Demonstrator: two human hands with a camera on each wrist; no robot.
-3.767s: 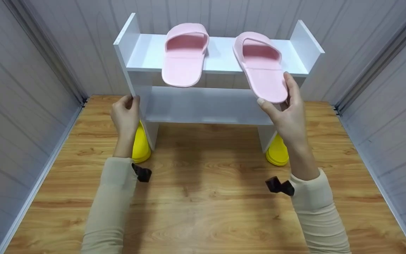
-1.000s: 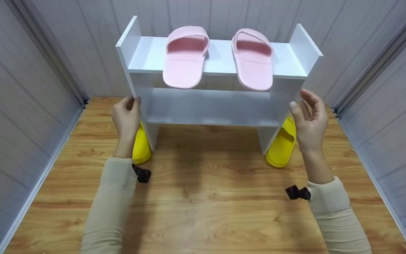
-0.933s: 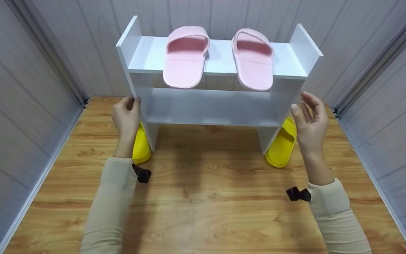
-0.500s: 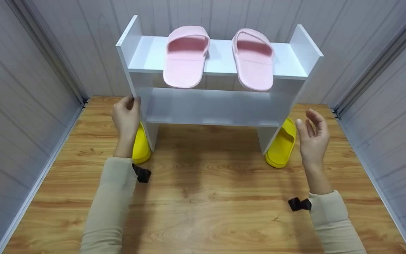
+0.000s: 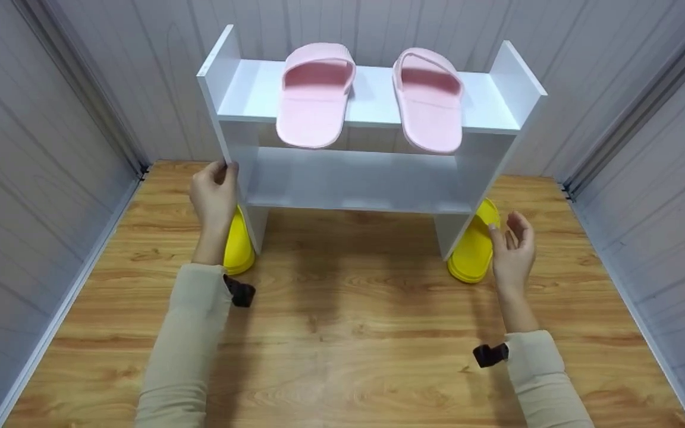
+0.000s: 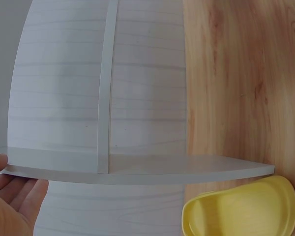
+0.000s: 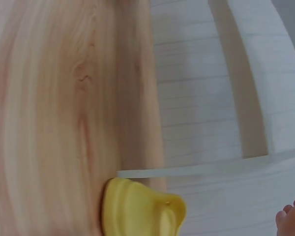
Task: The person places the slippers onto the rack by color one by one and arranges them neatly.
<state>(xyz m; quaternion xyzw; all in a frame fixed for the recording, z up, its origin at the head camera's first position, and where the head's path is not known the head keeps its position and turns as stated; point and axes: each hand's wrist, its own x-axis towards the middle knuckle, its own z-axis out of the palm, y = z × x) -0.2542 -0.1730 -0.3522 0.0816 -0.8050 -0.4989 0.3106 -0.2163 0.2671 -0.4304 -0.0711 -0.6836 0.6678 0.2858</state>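
My left hand pinches the front edge of the left side panel of a white shoe rack; in the left wrist view, thumb and fingers lie on either side of that panel. Nothing is in my right hand, its fingers loosely bent, just right of a yellow slipper on the floor outside the rack's right panel. Another yellow slipper stands outside the left panel, partly hidden by my left hand and wrist. Two pink slippers, a left one and a right one, sit on the top shelf, overhanging its front.
The rack stands on a wood-grain floor, close to the back wall. Pale panelled walls rise at the left and right. The lower shelf spans the rack's side panels.
The right pink slipper, earlier held by my right hand, now sits on the top shelf, let go. My right hand has come down beside the right yellow slipper. My left hand stays put.
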